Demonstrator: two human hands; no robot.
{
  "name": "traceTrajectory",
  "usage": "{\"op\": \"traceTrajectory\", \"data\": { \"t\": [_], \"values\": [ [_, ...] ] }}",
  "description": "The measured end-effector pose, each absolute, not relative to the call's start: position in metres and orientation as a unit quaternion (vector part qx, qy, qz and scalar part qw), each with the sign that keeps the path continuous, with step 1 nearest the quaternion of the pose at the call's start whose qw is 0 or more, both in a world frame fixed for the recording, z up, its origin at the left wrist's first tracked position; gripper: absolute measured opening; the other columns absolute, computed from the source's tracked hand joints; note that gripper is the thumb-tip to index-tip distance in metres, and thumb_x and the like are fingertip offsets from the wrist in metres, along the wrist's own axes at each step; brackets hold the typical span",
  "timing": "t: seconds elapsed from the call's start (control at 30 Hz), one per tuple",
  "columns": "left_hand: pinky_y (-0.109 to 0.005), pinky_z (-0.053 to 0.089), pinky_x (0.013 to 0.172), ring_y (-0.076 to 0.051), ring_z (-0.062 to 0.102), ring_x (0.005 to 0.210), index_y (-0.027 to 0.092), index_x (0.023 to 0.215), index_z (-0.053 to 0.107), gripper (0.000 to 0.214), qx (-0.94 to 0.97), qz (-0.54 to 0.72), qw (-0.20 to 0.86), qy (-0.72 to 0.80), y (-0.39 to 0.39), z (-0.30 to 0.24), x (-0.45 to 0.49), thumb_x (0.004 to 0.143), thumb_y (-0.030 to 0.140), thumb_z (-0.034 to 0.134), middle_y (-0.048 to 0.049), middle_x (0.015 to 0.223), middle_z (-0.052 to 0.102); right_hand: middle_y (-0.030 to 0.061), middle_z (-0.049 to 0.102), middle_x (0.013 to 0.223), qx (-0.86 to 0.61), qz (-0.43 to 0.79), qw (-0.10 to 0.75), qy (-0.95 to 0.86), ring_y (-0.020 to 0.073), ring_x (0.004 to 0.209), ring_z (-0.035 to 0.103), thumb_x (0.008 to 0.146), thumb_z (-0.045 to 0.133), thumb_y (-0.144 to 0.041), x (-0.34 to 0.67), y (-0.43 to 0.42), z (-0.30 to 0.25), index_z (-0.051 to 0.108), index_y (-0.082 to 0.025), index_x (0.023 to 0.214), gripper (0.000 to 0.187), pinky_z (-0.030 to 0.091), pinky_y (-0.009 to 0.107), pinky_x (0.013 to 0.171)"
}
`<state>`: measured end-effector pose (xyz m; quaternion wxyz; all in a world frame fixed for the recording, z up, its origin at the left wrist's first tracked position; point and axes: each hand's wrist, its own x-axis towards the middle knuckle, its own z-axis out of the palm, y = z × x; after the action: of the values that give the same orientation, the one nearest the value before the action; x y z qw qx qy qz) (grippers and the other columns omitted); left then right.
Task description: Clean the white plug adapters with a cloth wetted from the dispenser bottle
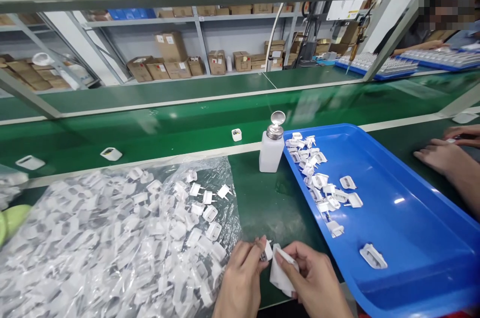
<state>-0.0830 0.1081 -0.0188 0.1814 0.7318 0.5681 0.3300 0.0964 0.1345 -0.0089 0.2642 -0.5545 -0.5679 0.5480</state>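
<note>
left hand (240,278) pinching white plug adapter (267,250) | right hand (314,278) gripping folded white wipe (280,274) | risk: wiping pressure could pop adapter onto worktop (270,208)

Factory assembly floor: green conveyor line (157,130), blue parts tray (408,238), steel shelving (240,15) stacked with cardboard cartons (170,47).

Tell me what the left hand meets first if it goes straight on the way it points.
Beyond the white plug part pinched in the left hand, the line crosses the green bench mat to the white pump dispenser bottle, probably the first thing met, though depth is hard to judge here.
</note>
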Motion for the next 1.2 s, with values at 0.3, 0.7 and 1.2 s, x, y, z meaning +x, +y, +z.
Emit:
{"op": "traceTrajectory", "data": {
  "t": [0.3, 0.7, 1.2],
  "values": [
    [-0.023, 0.061, 0.084, -0.018, 0.071, 0.098, 0.022, 0.132, 0.064, 0.044, 0.737, 0.332, 0.175, 0.562, 0.109, -0.021, -0.086, 0.096, 0.001, 0.051, -0.0062, 0.104, 0.074, 0.0014, 0.066, 0.065, -0.556, 0.499, 0.268, -0.609, 0.0166, 0.059, 0.059, 0.097, 0.057, -0.053, 0.093, 0.137, -0.007, 0.065, -0.022, 0.077, 0.038, 0.039, 0.025, 0.052],
    [-0.023, 0.059, 0.089, -0.018, 0.07, 0.1, 0.025, 0.136, 0.063, 0.047, 0.729, 0.36, 0.177, 0.555, 0.108, -0.033, -0.087, 0.096, 0.003, 0.052, -0.0048, 0.107, 0.075, 0.0007, 0.066, 0.065, -0.541, 0.492, 0.257, -0.631, 0.0164, 0.058, 0.057, 0.097, 0.055, -0.051, 0.093, 0.139, -0.015, 0.065, -0.022, 0.077, 0.036, 0.037, 0.026, 0.054],
    [-0.024, 0.056, 0.089, -0.017, 0.067, 0.096, 0.028, 0.138, 0.061, 0.045, 0.708, 0.394, 0.168, 0.562, 0.106, -0.04, -0.084, 0.1, 0.007, 0.052, -0.0032, 0.106, 0.073, 0.0007, 0.068, 0.07, -0.52, 0.532, 0.239, -0.624, 0.0164, 0.061, 0.064, 0.099, 0.051, -0.056, 0.1, 0.142, -0.017, 0.069, -0.021, 0.085, 0.041, 0.042, 0.023, 0.051]
  ]
}}
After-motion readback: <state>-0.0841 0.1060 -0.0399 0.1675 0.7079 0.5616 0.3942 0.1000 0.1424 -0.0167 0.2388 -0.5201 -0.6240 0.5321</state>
